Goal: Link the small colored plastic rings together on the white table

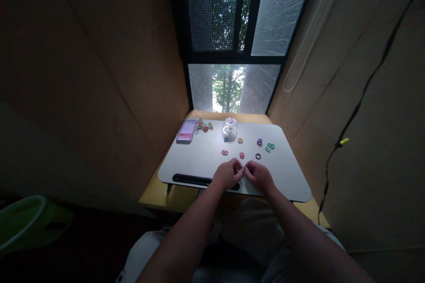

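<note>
My left hand and my right hand meet above the front of a white lap table, fingertips pinched close together. Between them is something small and pale, too tiny to name. Just beyond my fingers lie small coloured bands: a red one, a pink pair and a dark purple one. Farther back are a purple band, green bands, an orange one and a blue one. A clear round jar stands behind them.
A mixed pile of coloured bands lies at the back left, beside a blurred box. The table has a black slot along its front. Walls flank both sides, with a window behind. A green basin stands low at left.
</note>
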### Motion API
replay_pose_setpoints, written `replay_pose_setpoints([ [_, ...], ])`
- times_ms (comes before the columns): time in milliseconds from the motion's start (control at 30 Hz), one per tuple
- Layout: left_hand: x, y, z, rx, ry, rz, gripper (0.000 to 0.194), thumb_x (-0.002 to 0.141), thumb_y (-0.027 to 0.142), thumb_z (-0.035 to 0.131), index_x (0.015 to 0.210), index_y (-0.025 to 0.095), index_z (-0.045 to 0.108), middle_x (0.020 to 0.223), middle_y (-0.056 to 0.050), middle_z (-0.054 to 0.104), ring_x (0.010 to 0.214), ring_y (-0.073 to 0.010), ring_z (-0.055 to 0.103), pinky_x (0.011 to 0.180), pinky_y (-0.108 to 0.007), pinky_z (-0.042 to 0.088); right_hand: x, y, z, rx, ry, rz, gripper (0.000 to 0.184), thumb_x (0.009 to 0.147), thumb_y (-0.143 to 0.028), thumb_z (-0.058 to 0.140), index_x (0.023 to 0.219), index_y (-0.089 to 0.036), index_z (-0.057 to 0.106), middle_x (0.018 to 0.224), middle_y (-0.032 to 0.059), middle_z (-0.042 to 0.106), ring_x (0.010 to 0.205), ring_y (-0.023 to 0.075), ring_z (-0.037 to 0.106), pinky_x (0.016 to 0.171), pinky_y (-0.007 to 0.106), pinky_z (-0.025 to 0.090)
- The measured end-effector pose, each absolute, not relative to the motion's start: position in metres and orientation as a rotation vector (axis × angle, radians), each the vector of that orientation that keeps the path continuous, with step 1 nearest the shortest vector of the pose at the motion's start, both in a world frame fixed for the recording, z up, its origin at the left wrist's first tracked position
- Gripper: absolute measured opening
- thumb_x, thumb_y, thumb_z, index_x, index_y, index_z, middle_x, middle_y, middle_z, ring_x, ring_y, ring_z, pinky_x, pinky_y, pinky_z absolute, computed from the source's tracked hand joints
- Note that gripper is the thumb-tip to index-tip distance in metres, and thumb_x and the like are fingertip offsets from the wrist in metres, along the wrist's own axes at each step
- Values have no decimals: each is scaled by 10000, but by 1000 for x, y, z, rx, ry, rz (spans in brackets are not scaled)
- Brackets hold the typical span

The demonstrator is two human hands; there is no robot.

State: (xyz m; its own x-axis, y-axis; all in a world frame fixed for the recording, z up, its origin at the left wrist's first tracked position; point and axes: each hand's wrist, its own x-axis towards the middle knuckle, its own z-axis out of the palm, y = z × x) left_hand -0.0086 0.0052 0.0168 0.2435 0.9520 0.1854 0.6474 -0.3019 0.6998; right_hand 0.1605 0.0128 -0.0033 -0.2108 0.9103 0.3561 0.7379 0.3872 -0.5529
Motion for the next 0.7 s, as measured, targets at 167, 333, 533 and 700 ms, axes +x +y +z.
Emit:
replay_pose_setpoints([
  [167,-9,6,14,2044,1425,860,153,792,330,550,883,216,598,790,16,682,655,-116,590,610,-229,426,160,13,-3,-1417,-2010,355,175,817,-318,495,705,-208,571,622,-5,590,560,126,498,549,225,340],
  [333,-8,5,15,2017,1457,844,205,793,336,552,944,216,621,815,3,696,681,-123,602,637,-234,442,160,14,-4,-1408,-2010,350,184,811,-311,492,678,-205,563,612,-3,590,554,124,490,539,224,334],
  [533,-8,6,14,2023,1421,847,221,795,346,551,943,216,650,815,0,703,693,-129,616,661,-242,462,161,13,-4,-1401,-2017,349,182,816,-313,484,691,-208,562,622,-1,592,563,127,493,543,223,340],
  [700,-9,8,11,2027,1404,848,224,794,356,551,925,213,662,812,-3,706,693,-130,622,659,-241,458,161,13,-3,-1416,-2024,339,171,810,-309,486,697,-206,562,626,-1,594,560,127,496,549,224,339],
])
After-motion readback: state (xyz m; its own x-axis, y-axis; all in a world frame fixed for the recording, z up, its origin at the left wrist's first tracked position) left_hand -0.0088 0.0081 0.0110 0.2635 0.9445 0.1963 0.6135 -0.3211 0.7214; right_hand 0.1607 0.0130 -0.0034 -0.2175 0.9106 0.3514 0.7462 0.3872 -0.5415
